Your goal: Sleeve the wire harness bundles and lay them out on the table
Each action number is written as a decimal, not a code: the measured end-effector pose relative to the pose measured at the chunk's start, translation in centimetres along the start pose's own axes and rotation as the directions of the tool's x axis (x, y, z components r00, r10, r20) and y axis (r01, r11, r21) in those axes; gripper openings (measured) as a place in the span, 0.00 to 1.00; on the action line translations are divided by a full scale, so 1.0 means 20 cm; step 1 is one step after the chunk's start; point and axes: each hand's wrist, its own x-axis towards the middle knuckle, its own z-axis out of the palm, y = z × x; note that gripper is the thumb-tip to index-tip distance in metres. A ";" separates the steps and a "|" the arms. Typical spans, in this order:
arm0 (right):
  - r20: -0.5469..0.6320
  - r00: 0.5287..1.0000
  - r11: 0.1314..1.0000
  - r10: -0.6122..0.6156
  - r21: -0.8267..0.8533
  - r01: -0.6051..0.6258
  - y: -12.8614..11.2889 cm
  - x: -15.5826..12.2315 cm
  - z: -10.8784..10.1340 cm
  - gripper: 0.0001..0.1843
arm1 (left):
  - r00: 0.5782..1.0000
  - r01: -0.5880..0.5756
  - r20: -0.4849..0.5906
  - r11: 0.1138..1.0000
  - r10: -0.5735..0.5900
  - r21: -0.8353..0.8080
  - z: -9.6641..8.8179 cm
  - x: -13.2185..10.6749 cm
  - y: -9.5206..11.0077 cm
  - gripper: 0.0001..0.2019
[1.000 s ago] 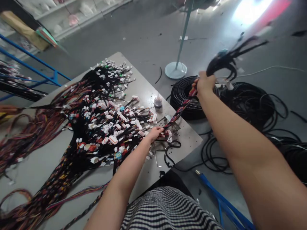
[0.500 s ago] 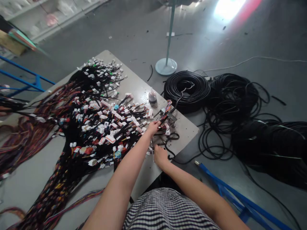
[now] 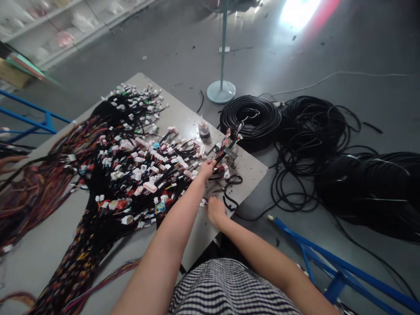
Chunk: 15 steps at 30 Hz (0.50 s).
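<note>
I've got my left hand (image 3: 207,169) closed on the wires (image 3: 225,142), my right hand (image 3: 215,211) curled over the table (image 3: 252,169), its hold unclear from here.

The shirt (image 3: 229,288) was finely checked in black and white. The table (image 3: 244,179) was pale grey, the floor (image 3: 164,57) a darker grey, the glare (image 3: 299,14) white beside pink-red. In the bundle (image 3: 225,142), orange and purple mixed with black. Most plugs (image 3: 150,187) were white, one striped orange, others blue or red. The harness (image 3: 72,262) was black flecked with yellow and red, the loose wires (image 3: 31,192) reddish brown and purple, the coil (image 3: 232,113) plain black, the frame (image 3: 290,232) blue.
</note>
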 end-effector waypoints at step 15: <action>-0.245 0.861 0.239 0.446 0.960 0.149 0.56 -0.21 -0.29 0.21 | 1.000 -0.003 0.012 0.999 0.003 -0.037 0.00 0.00 -0.01 0.11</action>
